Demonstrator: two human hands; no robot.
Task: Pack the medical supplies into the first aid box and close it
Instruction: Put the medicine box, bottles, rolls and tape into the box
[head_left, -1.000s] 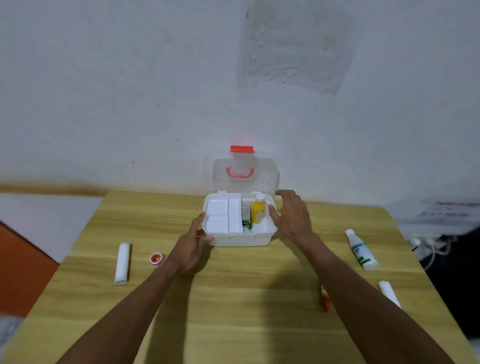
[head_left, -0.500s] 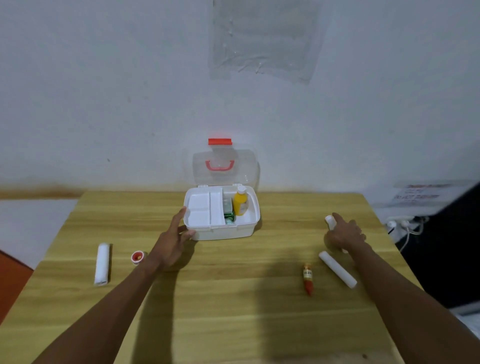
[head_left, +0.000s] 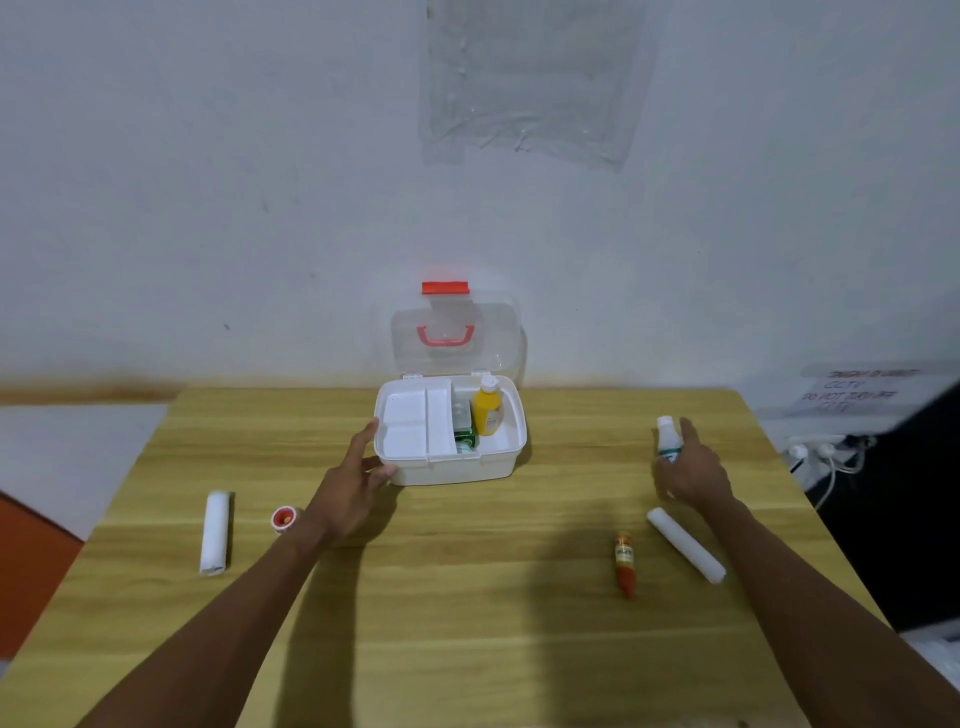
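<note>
The white first aid box (head_left: 457, 467) stands open at the table's far middle, its clear lid (head_left: 454, 338) with a red handle upright against the wall. Inside are a white tray, a yellow bottle (head_left: 487, 410) and a green item (head_left: 464, 439). My left hand (head_left: 353, 483) rests against the box's front left corner, fingers apart. My right hand (head_left: 691, 473) grips a white bottle (head_left: 666, 436) with a green label, lifted at the right. A white roll (head_left: 685, 545) and a red tube (head_left: 625, 564) lie near it. Another white roll (head_left: 214, 532) and a small red-capped item (head_left: 283, 518) lie at the left.
The wooden table (head_left: 467, 623) ends close to the wall behind the box. Off its right edge are white cables and a power strip (head_left: 815, 452). An orange surface (head_left: 31, 571) sits beyond the left edge.
My right hand left the box's right side, reached to the right and picked up the white bottle. The left hand stayed on the box.
</note>
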